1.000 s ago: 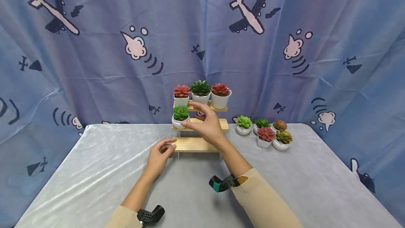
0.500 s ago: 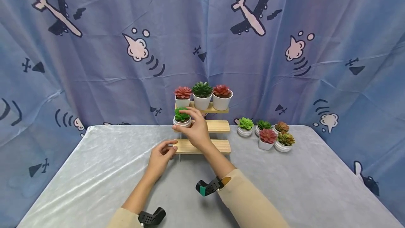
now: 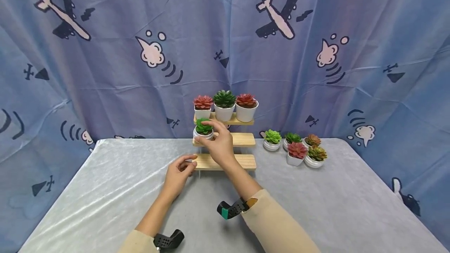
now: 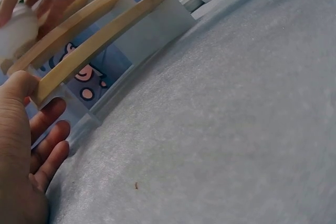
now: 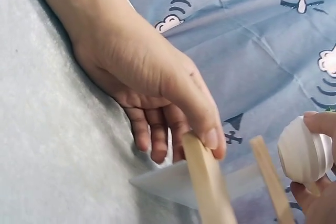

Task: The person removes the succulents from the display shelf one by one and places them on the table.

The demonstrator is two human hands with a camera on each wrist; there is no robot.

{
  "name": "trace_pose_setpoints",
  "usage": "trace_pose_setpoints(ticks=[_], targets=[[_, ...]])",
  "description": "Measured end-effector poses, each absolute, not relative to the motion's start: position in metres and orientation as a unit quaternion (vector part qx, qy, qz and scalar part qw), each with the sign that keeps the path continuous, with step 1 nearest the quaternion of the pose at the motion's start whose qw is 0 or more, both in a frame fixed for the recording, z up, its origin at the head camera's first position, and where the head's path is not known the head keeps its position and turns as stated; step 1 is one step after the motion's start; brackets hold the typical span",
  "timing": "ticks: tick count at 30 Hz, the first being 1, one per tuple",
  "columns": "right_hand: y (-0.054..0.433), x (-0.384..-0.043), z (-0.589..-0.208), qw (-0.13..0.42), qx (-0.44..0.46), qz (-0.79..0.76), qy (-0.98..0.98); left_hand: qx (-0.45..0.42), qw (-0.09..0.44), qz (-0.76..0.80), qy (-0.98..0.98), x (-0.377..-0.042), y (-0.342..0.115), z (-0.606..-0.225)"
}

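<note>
A three-tier wooden plant stand point(image 3: 244, 162) with clear side panels stands on the table. At the left end of its middle tier is a green succulent point(image 3: 203, 127) in a ribbed round white pot point(image 5: 300, 153). My right hand point(image 3: 222, 143) pinches this pot, thumb at its front and fingers behind it. My left hand point(image 3: 177, 175) grips the left end of the bottom tier; the left wrist view has the thumb point(image 4: 20, 85) on the board's end and the fingers below. Two red succulents point(image 3: 246, 100) and a dark green succulent point(image 3: 224, 99) in white pots line the top tier.
Right of the stand, several potted succulents sit grouped on the grey cloth-covered table point(image 3: 351, 206): a light green one point(image 3: 272, 136), a red one point(image 3: 297, 150), a yellow-green one point(image 3: 317, 154) and others. A blue patterned curtain point(image 3: 197, 42) hangs behind.
My right hand has moved left and closed around the white pot of the green succulent. The pot has shifted slightly right on its tier. My left hand stays on the stand.
</note>
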State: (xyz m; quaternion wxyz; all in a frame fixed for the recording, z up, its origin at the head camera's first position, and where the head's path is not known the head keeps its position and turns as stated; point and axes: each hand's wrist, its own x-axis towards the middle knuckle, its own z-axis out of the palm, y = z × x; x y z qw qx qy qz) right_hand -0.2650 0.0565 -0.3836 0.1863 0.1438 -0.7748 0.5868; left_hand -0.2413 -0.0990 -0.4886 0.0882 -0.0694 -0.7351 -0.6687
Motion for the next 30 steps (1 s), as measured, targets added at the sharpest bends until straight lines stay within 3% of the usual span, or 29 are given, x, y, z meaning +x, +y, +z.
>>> trace_pose_setpoints(ticks=[14,30], targets=[[0.124,-0.237,-0.366,0.216,0.166,0.600,-0.752,-0.056,0.084,-0.658,-0.746,-0.238,-0.099,-0.485],[0.216,-0.223,-0.379,0.278,0.086,0.579,-0.762,-0.053,0.076,-0.654,-0.751,-0.236,-0.098,-0.483]])
